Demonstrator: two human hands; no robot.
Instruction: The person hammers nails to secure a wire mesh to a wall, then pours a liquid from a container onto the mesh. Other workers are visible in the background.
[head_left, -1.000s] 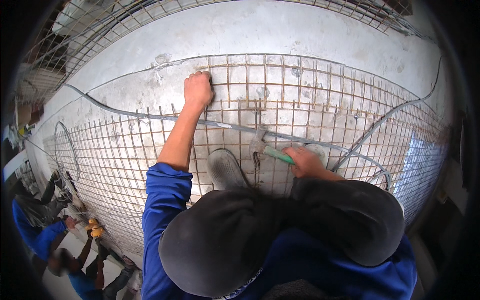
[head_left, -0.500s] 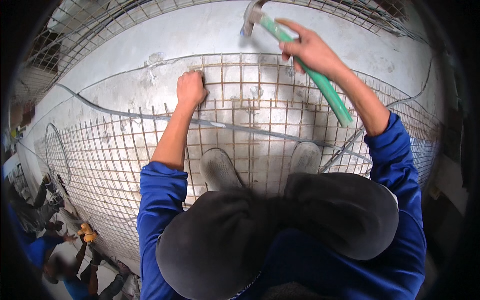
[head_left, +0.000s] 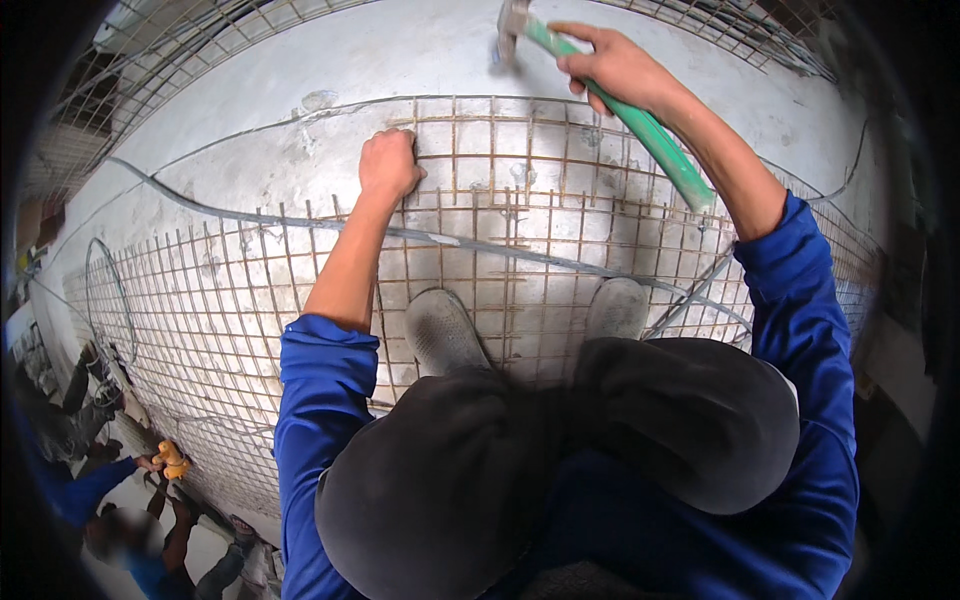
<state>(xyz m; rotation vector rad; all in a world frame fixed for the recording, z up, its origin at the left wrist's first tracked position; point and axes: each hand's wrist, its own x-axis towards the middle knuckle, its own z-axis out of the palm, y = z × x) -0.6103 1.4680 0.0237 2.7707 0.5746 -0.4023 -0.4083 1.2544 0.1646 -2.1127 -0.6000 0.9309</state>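
While the person squats on the rusty wire mesh panel (head_left: 560,190), the right hand (head_left: 618,66) is raised above the concrete slab (head_left: 400,50), fingers wrapped tight around the green handle of a hammer (head_left: 610,95). Grip sits near the upper part of the handle; the butt end trails back along the forearm. The metal hammer head (head_left: 512,20) is at the top edge of the view, blurred, so I can't tell claw side from face.

Left hand (head_left: 388,165) is a closed fist pressed down on the mesh near its far edge. It probably pinches a wire or a nail, but the fingers hide whatever is in there.

Both grey shoes (head_left: 445,332) stand flat on the mesh, close to the knees. A pale conduit or cable (head_left: 250,215) runs diagonally across the slab, over the mesh and between the fist and the shoes. A second cable (head_left: 700,295) curves off beside the right shoe.

Lower left, well apart from the work, another person's hand holds a yellow object (head_left: 172,460), too small to identify.
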